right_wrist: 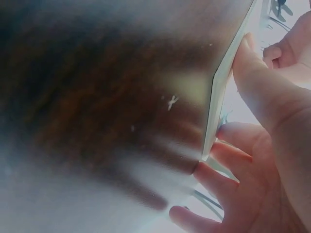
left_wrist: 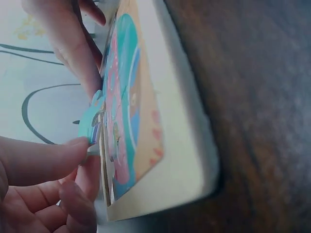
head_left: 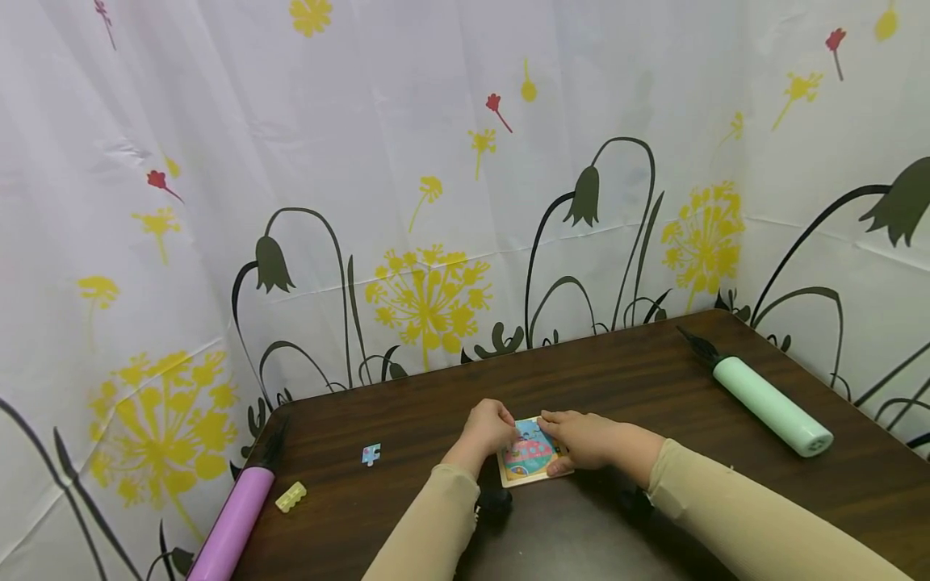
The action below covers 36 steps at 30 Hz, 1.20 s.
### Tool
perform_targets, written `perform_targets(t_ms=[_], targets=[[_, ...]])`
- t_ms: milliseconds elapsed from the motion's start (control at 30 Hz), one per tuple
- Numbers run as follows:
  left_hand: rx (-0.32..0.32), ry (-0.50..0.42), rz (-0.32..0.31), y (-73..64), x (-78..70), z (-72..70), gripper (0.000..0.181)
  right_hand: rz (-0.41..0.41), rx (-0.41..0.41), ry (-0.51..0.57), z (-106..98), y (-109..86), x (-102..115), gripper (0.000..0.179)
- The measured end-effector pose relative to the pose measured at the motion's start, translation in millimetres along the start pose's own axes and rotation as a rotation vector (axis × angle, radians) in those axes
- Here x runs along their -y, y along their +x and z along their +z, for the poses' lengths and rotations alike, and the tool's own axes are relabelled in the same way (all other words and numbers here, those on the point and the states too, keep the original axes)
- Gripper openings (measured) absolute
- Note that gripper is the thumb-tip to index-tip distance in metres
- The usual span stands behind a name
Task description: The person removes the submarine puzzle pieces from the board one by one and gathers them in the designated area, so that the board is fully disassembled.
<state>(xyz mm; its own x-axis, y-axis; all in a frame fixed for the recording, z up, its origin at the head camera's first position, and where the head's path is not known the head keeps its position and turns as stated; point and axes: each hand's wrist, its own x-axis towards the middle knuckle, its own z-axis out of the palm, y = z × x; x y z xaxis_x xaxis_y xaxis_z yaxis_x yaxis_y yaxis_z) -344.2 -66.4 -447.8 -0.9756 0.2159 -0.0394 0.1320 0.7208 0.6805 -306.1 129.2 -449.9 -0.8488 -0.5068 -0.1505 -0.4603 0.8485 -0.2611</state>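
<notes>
A small picture puzzle board (head_left: 519,478) with a pale wooden rim lies on the dark table. My left hand (head_left: 490,426) is over its upper left part. In the left wrist view, the thumb and fingers of that hand pinch a teal puzzle piece (left_wrist: 87,124) at the board's face, tilted up from it. My right hand (head_left: 592,440) holds the board's right side, with the thumb at the lower right edge and fingers at the top edge. In the right wrist view the thumb (right_wrist: 252,73) presses the rim. Another blue puzzle piece (head_left: 370,454) lies apart, to the left.
A yellow toy block (head_left: 291,496) sits on the table (head_left: 349,524) at left, near a purple hand pump (head_left: 236,520) with a black nozzle. At the right lies a mint green hand pump (head_left: 770,403). A flower-printed curtain (head_left: 407,161) hangs behind the table.
</notes>
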Motion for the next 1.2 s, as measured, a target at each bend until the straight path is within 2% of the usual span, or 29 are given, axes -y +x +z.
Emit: perform_targets(t_ms=[167,367,567,767,867,967,1067,1200], targets=[[-0.050,-0.075,0.023,1.0,3.7,-10.7,0.009,-0.003,0.000,0.014,0.4,0.1,-0.3,0.089],[-0.126,-0.077,0.008,6.4,18.7,-44.7,0.007,-0.006,-0.006,0.010,1.8,0.5,0.1,0.089],[-0.164,-0.039,-0.034,-2.7,45.6,-82.8,0.006,-0.012,-0.011,0.015,2.9,-0.4,-0.7,0.089],[-0.211,-0.009,-0.099,-15.4,77.1,-111.2,0.008,-0.013,-0.009,0.003,1.2,-0.9,-1.0,0.090],[-0.179,0.021,-0.130,-19.6,90.9,-122.1,0.008,-0.010,-0.009,0.007,0.8,-1.4,-0.5,0.089],[-0.116,0.045,-0.159,-22.6,102.2,-131.1,0.007,-0.007,-0.005,0.008,0.7,-1.7,-0.2,0.089],[-0.068,0.053,-0.190,-22.9,113.1,-136.5,0.005,-0.007,-0.003,0.013,0.7,-1.7,-0.4,0.088],[-0.052,0.054,-0.224,-21.2,124.0,-138.1,0.005,-0.006,-0.002,0.022,0.9,-1.5,-0.9,0.088]])
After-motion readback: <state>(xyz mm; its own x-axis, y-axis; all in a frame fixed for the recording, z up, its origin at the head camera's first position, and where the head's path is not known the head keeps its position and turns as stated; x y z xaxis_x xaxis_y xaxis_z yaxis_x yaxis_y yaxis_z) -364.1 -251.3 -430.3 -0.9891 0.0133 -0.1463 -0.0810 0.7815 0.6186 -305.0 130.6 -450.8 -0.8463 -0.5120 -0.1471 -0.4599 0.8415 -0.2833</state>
